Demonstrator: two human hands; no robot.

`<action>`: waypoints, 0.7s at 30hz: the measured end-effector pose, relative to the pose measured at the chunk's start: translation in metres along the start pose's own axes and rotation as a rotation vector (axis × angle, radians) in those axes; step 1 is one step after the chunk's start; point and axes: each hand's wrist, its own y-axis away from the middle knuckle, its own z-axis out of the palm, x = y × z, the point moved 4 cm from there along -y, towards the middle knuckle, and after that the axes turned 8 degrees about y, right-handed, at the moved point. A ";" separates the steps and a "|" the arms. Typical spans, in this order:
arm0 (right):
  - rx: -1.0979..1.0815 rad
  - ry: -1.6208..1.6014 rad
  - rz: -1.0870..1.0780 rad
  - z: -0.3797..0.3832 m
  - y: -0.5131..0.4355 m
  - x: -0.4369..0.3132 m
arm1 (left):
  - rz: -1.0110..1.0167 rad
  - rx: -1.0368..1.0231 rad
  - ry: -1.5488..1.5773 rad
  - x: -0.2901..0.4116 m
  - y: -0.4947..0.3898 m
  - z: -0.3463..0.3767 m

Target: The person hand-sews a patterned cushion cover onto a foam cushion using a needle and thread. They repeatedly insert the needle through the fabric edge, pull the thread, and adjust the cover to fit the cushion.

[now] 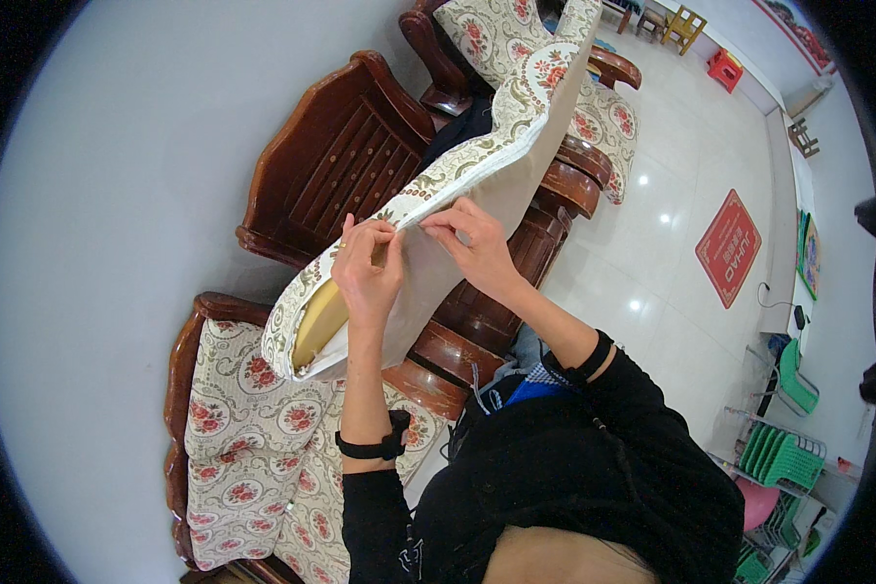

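A long cushion in a floral fabric cover (482, 153) with a plain beige underside (438, 270) stands tilted on edge before me. Along its edge runs a white zipper seam, and yellow foam (320, 318) shows through the open end at the lower left. My left hand (369, 266) pinches the seam edge between thumb and fingers, beside the foam. Just to its right, my right hand (471, 237) pinches the same seam with thumb and forefinger. The fingertips hide whatever small part lies between them.
A dark wooden sofa (336, 160) stands behind the cushion, against the wall. Floral cushions (255, 416) cover the seat section at lower left. Green chairs (777, 456) and a pink ball (757, 504) are at the right. A red mat (730, 248) lies on the tiled floor.
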 end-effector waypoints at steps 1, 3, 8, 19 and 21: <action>0.006 0.002 -0.003 0.000 0.000 0.000 | 0.005 -0.008 -0.006 0.000 0.000 0.000; 0.007 0.009 -0.008 0.001 0.000 0.000 | 0.015 -0.017 -0.017 0.001 -0.001 0.000; 0.006 0.020 -0.007 0.001 0.000 0.001 | -0.023 -0.023 -0.022 0.000 0.000 -0.001; 0.009 0.010 -0.015 0.002 0.000 0.000 | 0.074 -0.040 -0.051 -0.002 0.002 0.001; 0.003 0.011 0.000 0.002 0.000 0.000 | 0.073 -0.034 -0.045 -0.002 0.002 0.002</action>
